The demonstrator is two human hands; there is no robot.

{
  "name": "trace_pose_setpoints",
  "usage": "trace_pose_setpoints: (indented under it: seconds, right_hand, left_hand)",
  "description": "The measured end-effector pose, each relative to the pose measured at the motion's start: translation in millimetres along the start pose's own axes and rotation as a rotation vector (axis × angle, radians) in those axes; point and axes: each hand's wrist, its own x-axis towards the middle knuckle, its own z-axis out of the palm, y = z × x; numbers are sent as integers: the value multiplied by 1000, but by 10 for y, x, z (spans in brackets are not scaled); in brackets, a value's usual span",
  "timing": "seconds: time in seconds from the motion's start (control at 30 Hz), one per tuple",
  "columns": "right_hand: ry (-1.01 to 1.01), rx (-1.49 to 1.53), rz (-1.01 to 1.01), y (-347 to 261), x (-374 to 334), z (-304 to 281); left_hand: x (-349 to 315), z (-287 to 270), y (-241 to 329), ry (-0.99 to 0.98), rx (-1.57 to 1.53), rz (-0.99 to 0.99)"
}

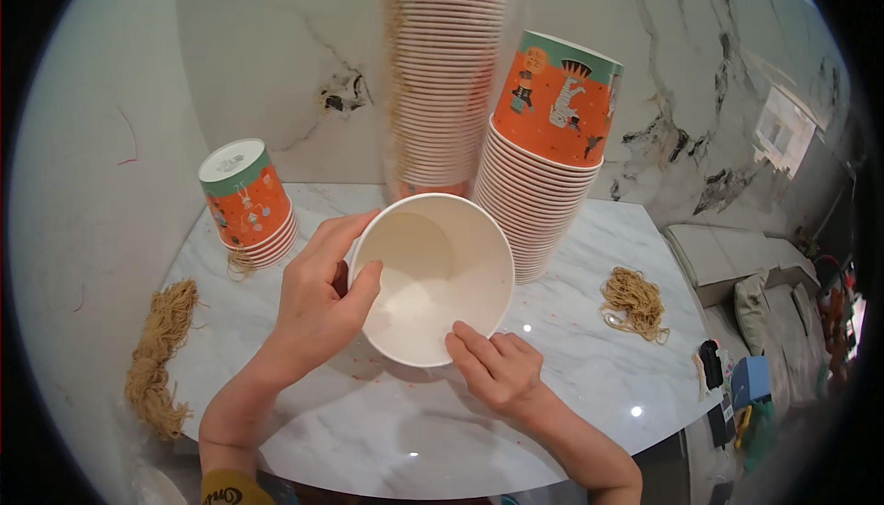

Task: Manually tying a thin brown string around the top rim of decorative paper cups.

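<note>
Marble, white with grey veins, makes up the desk (368,422), and the same stone runs up the wall (276,63) behind it. Nearest, the right hand (502,371) rests its fingertips against the lower rim of a white paper cup (433,279), fingers loosely spread rather than closed around it. The left hand (322,307) has its grip clamped on the cup's left rim, thumb inside and fingers outside. The cup is held just above the middle of the desk, its mouth tilted up toward the camera, and its inside is bare. A bundle of tan string (161,358) lies at the left edge, another tan bundle (633,302) on the right. Farther back stand a short stack of orange cups (249,206) upside down, a taller orange stack (543,164), and a very tall blurred stack (447,72) against the wall. A pale sofa (737,275) sits off to the right.
</note>
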Motion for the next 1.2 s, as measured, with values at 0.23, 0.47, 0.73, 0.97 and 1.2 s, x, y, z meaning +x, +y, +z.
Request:
trace_pose_setpoints:
  seconds: [0.23, 0.47, 0.73, 0.97, 1.2]
  right_hand:
    - [44, -3, 99, -31, 58, -15]
    - [43, 13, 129, -92, 132, -32]
    - [-5, 16, 110, -75, 139, -59]
    - [4, 8, 142, 60, 129, -66]
    - [51, -39, 102, 135, 106, 0]
  left_hand:
    - [-149, 132, 183, -28, 17, -72]
    - [-176, 173, 87, 21, 17, 61]
    - [-147, 150, 80, 44, 30, 87]
    - [-124, 52, 88, 68, 99, 100]
    - [-76, -13, 159, 63, 40, 72]
